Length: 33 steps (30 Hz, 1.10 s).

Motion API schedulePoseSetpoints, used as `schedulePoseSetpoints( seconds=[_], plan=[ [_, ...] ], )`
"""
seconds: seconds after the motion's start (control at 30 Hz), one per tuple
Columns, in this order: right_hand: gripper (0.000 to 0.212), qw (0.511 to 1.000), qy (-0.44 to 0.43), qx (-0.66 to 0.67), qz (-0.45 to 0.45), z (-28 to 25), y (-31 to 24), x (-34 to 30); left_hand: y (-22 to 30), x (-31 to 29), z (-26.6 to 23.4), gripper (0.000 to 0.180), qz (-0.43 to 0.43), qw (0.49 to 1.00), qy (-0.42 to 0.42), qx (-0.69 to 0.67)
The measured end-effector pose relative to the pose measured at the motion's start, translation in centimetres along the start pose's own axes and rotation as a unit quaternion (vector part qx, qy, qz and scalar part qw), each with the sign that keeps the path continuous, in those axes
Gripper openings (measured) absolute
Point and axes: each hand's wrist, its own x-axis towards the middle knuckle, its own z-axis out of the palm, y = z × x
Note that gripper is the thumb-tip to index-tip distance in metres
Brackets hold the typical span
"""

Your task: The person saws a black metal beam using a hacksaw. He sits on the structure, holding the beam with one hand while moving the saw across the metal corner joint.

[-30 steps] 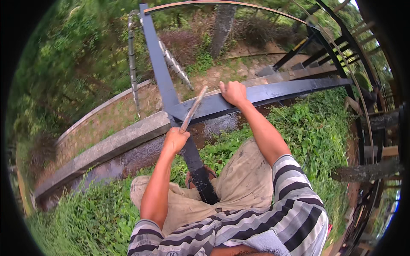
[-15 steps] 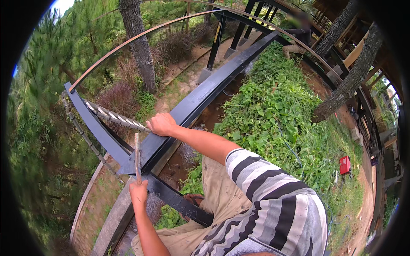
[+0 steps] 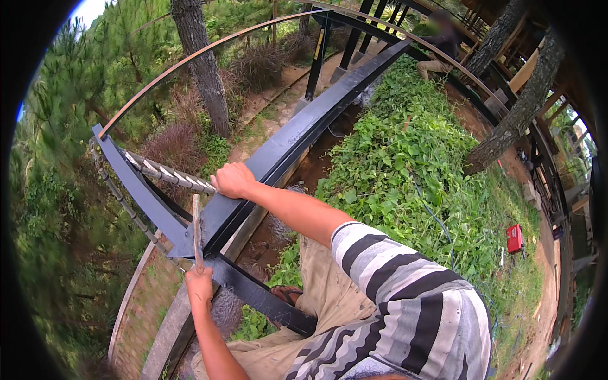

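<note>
View swung right; left fingers [image 3: 199,279] clenched stick [image 3: 197,231] projecting above; right fingers [image 3: 227,180], closure unclear, lay on beam [image 3: 288,142] beneath.

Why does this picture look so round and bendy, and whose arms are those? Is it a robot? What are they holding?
No robot here, just a person using two bare hands. A camera worn on the person's head looks down, and its very wide lens bends straight things. The left hand grips a thin stick; I can't tell exactly what it is for. The right hand rests on a long dark beam. Leafy green plants grow beside it, and a red box sits on the ground over at the right.
</note>
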Motion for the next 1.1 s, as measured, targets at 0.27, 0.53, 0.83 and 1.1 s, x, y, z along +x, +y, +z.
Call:
schedulePoseSetpoints(
  seconds=[0.27, 0.53, 0.83, 1.1],
  plan=[
    [0.053, 1.000, -0.008, 0.022, -0.004, -0.4, -0.5, 0.4, -0.8, 0.4, -0.4, 0.022, 0.009, 1.000, 0.005, 0.010],
    [0.048, 1.000, -0.001, 0.005, -0.015, -0.3, -0.5, 0.4, 0.9, -0.6, -0.5, 0.023, -0.014, 1.000, 0.009, 0.015],
    [0.051, 0.999, 0.021, 0.025, -0.018, 0.1, -0.3, 0.6, -1.6, 1.2, -0.5, 0.023, 0.034, 0.999, -0.012, 0.019],
    [0.047, 1.000, -0.008, 0.002, -0.013, -0.6, -0.7, 0.6, -1.8, 1.2, -0.7, 0.025, 0.039, 0.998, -0.002, 0.045]
  ],
)
